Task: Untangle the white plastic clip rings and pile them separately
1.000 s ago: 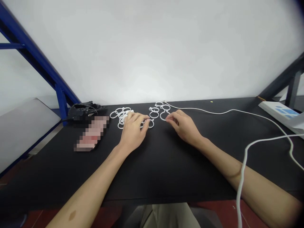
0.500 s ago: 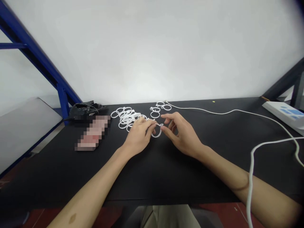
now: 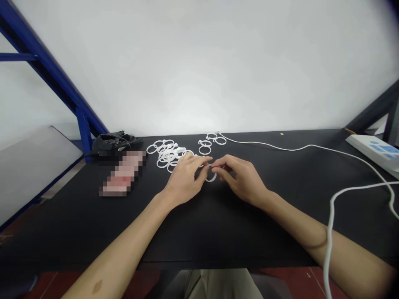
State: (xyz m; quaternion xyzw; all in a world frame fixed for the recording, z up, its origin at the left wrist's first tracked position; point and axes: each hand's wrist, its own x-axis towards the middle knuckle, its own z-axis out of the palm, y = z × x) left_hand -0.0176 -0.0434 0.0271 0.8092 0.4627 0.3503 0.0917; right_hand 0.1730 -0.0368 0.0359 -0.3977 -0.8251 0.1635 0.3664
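Observation:
A white plastic ring (image 3: 212,179), which looks like a curtain ring, hangs between my hands just above the black tabletop. My right hand (image 3: 241,176) pinches the top of it between thumb and index finger. My left hand (image 3: 185,178) also grips the ring, at its left side near the thumb tip, with the index finger stretched out above. The fingers cover the upper part of the ring. Left of centre, behind my left hand, lies a heap of similar white rings (image 3: 168,155). A smaller group of rings (image 3: 205,150) lies beyond my fingertips.
A pixelated pinkish item (image 3: 123,174) and a crumpled black plastic bag (image 3: 114,141) lie at the left. A white cable (image 3: 289,148) runs across the right side, with a loop over my right forearm. A white device (image 3: 374,147) stands at the far right of the black table (image 3: 199,232).
My right hand has closed from an open pose onto the ring. The ring has shifted slightly right, and my left index finger has straightened.

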